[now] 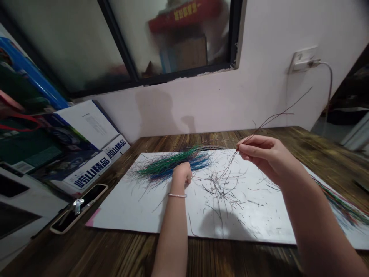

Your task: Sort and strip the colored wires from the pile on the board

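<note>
My right hand (258,152) is raised over the right part of a white board (123,213), pinching a few thin dark wires (266,121) that stick up to the right and hang down below the fingers. My left hand (182,173), with a beaded bracelet at the wrist, is closed at the edge of a pile of green and blue wires (164,163); what its fingers hold, if anything, is hidden. Between the hands lies a loose tangle of short dark wire pieces (219,188) on the board.
Another bundle of coloured wires (337,198) lies at the right, partly behind my right forearm. A phone (96,192) with a small shiny item on it rests on the wooden table (121,250) at left, beside stacked boxes (89,169). A wall socket (302,61) holds a plugged cable.
</note>
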The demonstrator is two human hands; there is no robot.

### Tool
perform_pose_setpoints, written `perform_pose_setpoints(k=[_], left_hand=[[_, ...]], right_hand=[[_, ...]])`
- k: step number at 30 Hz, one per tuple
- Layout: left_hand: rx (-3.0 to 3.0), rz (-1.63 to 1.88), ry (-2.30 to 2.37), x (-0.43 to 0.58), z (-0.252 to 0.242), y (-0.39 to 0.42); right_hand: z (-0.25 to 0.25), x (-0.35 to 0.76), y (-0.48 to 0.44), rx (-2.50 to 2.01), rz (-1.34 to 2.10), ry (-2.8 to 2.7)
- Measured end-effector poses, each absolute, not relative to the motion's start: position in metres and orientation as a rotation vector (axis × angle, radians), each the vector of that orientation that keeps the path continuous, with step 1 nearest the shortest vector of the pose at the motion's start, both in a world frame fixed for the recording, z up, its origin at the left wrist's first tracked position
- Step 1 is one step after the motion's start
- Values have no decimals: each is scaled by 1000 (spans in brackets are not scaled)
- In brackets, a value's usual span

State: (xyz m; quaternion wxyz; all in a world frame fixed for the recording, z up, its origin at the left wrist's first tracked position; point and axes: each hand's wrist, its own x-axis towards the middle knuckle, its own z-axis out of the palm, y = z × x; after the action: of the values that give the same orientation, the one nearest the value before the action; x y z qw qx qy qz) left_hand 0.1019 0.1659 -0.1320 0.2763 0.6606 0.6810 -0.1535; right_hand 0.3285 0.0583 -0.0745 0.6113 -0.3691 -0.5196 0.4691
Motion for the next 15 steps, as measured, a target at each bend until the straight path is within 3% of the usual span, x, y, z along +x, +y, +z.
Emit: perform_pose_setpoints(k=[8, 15], left_hand=[[1878, -219, 1776, 94, -122, 166], [2088, 315, 1644, 94, -87, 143]], right_hand=[[-76, 328, 60, -875, 1118, -1207], [-79, 320, 64, -871, 1209, -1203]])
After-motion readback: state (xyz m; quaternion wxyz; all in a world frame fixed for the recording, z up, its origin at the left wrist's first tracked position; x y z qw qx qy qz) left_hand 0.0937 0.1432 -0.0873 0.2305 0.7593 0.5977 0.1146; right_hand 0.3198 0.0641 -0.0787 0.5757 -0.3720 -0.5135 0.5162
